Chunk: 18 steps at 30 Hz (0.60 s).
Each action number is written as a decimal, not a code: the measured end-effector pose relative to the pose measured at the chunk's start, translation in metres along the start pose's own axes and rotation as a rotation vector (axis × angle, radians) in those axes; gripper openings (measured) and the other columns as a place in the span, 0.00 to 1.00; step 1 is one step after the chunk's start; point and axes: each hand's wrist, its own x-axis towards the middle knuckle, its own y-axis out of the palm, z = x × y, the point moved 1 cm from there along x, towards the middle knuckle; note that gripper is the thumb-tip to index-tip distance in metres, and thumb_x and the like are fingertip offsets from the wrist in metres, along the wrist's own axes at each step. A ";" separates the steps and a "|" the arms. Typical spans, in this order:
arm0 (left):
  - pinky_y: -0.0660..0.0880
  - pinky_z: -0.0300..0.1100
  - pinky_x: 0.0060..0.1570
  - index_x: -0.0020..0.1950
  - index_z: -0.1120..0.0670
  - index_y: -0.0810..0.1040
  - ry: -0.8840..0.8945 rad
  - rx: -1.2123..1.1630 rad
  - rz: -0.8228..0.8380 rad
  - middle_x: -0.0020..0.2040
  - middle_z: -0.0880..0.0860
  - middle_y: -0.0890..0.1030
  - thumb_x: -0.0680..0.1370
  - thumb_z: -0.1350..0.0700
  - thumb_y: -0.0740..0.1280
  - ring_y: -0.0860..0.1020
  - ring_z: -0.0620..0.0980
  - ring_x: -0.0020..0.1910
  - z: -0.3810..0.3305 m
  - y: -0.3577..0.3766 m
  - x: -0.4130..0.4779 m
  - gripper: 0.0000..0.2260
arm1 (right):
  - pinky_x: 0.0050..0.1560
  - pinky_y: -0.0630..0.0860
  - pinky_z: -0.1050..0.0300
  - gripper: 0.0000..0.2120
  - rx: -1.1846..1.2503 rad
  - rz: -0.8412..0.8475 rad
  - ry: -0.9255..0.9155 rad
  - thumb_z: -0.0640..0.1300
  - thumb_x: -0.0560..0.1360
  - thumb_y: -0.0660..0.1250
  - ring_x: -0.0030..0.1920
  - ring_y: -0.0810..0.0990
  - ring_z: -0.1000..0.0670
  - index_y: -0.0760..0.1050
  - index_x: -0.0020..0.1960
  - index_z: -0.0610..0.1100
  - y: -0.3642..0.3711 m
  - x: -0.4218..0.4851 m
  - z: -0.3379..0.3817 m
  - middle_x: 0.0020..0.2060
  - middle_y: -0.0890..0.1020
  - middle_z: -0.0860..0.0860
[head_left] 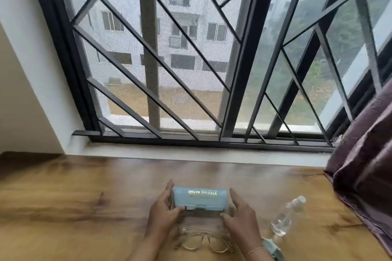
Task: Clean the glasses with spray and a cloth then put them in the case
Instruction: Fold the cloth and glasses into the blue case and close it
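Observation:
A light blue glasses case [200, 198] with gold lettering sits on the wooden table [74, 207]. My left hand [164, 210] grips its left end, thumb on the front edge. My right hand [238, 215] grips its right end, thumb at the front lip. The case's lid looks closed or barely lifted. Clear-framed glasses [202, 241] lie on the table just in front of the case, between my wrists. A clear spray bottle [287, 216] lies tilted to the right of my right hand. A light blue cloth [273, 249] peeks out beside my right wrist.
A window with a dark metal grille [169, 59] rises behind the table, with a pale sill [191, 152] along its base. A dark purple curtain [364, 165] hangs at the right, reaching onto the table edge. A white wall stands at the left.

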 end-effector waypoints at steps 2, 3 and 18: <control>0.65 0.24 0.58 0.73 0.58 0.60 0.000 0.018 -0.011 0.67 0.48 0.67 0.65 0.76 0.69 0.71 0.24 0.54 -0.001 0.001 0.002 0.39 | 0.64 0.51 0.75 0.34 -0.138 0.035 -0.140 0.35 0.67 0.67 0.68 0.66 0.52 0.63 0.71 0.44 0.000 0.006 0.002 0.66 0.70 0.51; 0.67 0.26 0.57 0.72 0.58 0.61 -0.003 0.023 -0.022 0.66 0.49 0.69 0.65 0.76 0.69 0.72 0.28 0.56 -0.002 0.001 0.003 0.39 | 0.64 0.48 0.77 0.34 -0.202 0.057 -0.193 0.35 0.67 0.66 0.69 0.65 0.53 0.64 0.71 0.45 0.000 0.009 0.004 0.67 0.70 0.52; 0.68 0.30 0.57 0.72 0.51 0.61 0.107 0.193 -0.044 0.60 0.52 0.70 0.62 0.72 0.74 0.73 0.48 0.59 -0.010 -0.001 0.008 0.43 | 0.59 0.69 0.66 0.18 -0.197 0.293 -0.118 0.44 0.70 0.72 0.57 0.78 0.53 0.78 0.58 0.41 -0.025 0.068 0.031 0.57 0.81 0.48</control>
